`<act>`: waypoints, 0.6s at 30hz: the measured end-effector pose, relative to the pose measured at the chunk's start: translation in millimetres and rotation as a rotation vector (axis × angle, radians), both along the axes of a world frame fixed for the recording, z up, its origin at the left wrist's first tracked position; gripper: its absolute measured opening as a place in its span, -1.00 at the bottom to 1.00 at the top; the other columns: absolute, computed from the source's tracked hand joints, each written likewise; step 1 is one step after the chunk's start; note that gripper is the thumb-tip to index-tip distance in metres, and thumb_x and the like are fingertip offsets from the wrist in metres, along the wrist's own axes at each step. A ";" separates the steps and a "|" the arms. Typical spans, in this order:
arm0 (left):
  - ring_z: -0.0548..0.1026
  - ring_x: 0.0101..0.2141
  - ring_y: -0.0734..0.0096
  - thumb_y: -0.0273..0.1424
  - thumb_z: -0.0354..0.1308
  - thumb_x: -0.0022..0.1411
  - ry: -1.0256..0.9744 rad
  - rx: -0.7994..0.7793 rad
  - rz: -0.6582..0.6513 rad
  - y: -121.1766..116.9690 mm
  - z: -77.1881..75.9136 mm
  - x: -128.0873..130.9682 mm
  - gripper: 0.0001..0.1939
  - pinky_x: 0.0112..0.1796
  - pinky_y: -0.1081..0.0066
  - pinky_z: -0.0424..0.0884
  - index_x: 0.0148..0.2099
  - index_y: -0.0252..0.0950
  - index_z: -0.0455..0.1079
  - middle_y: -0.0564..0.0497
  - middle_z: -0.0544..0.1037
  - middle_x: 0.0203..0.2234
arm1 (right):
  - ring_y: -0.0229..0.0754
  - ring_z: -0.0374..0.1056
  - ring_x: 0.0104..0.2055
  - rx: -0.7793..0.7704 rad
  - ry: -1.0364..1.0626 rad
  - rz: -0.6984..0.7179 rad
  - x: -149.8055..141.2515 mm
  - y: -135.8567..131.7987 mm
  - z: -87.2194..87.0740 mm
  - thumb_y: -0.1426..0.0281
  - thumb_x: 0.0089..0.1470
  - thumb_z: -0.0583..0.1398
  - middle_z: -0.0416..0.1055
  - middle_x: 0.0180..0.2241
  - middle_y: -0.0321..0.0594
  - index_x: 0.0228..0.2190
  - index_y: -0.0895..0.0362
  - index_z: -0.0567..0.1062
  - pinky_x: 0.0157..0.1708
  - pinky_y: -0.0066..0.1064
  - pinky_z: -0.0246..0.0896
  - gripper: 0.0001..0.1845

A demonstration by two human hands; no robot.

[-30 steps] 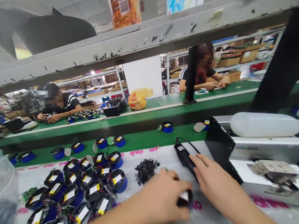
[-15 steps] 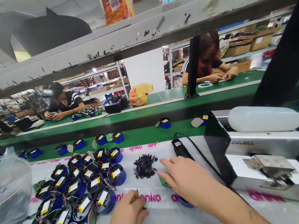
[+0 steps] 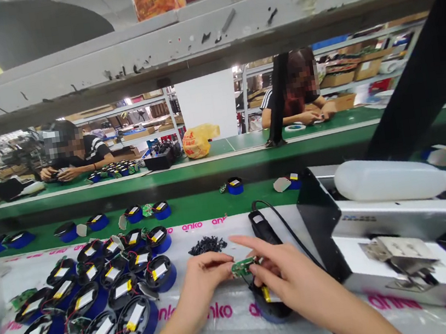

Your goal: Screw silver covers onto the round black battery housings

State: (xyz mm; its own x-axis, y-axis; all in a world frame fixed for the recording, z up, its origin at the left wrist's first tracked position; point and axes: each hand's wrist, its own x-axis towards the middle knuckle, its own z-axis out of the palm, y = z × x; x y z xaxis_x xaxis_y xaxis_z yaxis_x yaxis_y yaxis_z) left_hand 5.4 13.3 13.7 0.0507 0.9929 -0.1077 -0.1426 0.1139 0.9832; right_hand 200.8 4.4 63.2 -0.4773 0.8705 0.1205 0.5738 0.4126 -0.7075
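Between finger and thumb of my right hand (image 3: 283, 269) is a small green circuit board (image 3: 243, 266), raised and tilted. Thin wires run from it to a round blue-and-black housing (image 3: 274, 312) with a yellow-ended battery, partly hidden under that hand. My left hand (image 3: 205, 277) has its fingertips pinched together at the board's left edge; whatever is between them is too small to make out. Just behind my left fingers lies a pile of small black pieces (image 3: 207, 245). Many similar blue housings (image 3: 128, 318) with batteries and wires stand grouped to the left.
A black handheld tool (image 3: 263, 227) with a cable lies behind my right hand. To the right is a metal machine (image 3: 405, 257) with a white plastic bottle (image 3: 394, 179) on top. More housings sit on the green belt (image 3: 195, 207). Two people work across the bench.
My right hand has lifted the circuit board from beside the housing. My left hand has moved up and right from the sheet to meet the board. The camera view has shifted slightly.
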 end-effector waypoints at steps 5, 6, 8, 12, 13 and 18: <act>0.62 -0.37 0.35 -0.25 0.57 -0.17 -0.263 -0.172 -0.009 -13.4 -13.1 8.6 -0.65 -0.23 0.39 0.53 -0.32 -0.32 0.64 -0.10 0.70 -0.40 | -0.09 0.50 -0.06 0.014 0.065 -0.065 3.7 1.7 -7.1 0.39 0.25 0.10 0.59 -0.08 -0.19 -0.05 -0.04 0.61 -0.02 -0.28 0.40 -0.65; 0.63 -0.39 0.34 -0.27 0.58 -0.17 -0.292 -0.202 -0.015 -16.7 -14.1 7.5 -0.65 -0.25 0.39 0.53 -0.33 -0.34 0.64 -0.11 0.69 -0.43 | -0.05 0.49 0.00 -0.023 0.051 -0.085 5.2 3.1 -8.6 0.33 0.24 0.13 0.58 -0.04 -0.18 -0.09 -0.03 0.64 0.04 -0.24 0.38 -0.68; 0.62 -0.43 0.34 -0.30 0.59 -0.18 -0.337 -0.250 -0.012 -20.2 -15.7 4.5 -0.65 -0.28 0.40 0.53 -0.35 -0.36 0.64 -0.10 0.67 -0.50 | -0.01 0.46 0.07 -0.154 0.023 -0.087 9.7 5.6 -12.4 0.25 0.22 0.16 0.55 0.04 -0.18 -0.09 -0.05 0.65 0.12 -0.19 0.34 -0.69; 0.61 -0.44 0.38 -0.35 0.59 -0.16 -0.440 -0.331 0.010 -18.7 -17.1 -1.0 -0.70 -0.31 0.45 0.50 -0.35 -0.36 0.64 -0.09 0.67 -0.51 | 0.01 0.32 0.24 -0.347 -0.015 -0.061 19.9 4.3 -18.0 0.13 0.18 0.20 0.41 0.19 -0.28 0.02 -0.19 0.57 0.21 -0.17 0.27 -0.62; 0.60 -0.45 0.40 -0.36 0.59 -0.16 -0.468 -0.350 0.006 -18.0 -16.6 -1.9 -0.71 -0.33 0.47 0.49 -0.36 -0.35 0.64 -0.08 0.67 -0.51 | 0.01 0.32 0.24 -0.345 -0.031 -0.060 20.6 3.0 -17.5 0.11 0.17 0.21 0.41 0.19 -0.30 0.02 -0.22 0.57 0.21 -0.16 0.26 -0.62; 0.57 -0.49 0.51 -0.37 0.59 -0.16 -0.533 -0.393 0.003 -17.2 -12.2 -2.5 -0.73 -0.37 0.56 0.45 -0.39 -0.34 0.65 -0.04 0.67 -0.53 | -0.09 0.46 0.06 -0.238 -0.010 -0.028 9.0 0.4 -5.9 0.36 0.07 0.30 0.50 0.06 -0.28 -0.09 -0.17 0.63 0.08 -0.36 0.38 -0.65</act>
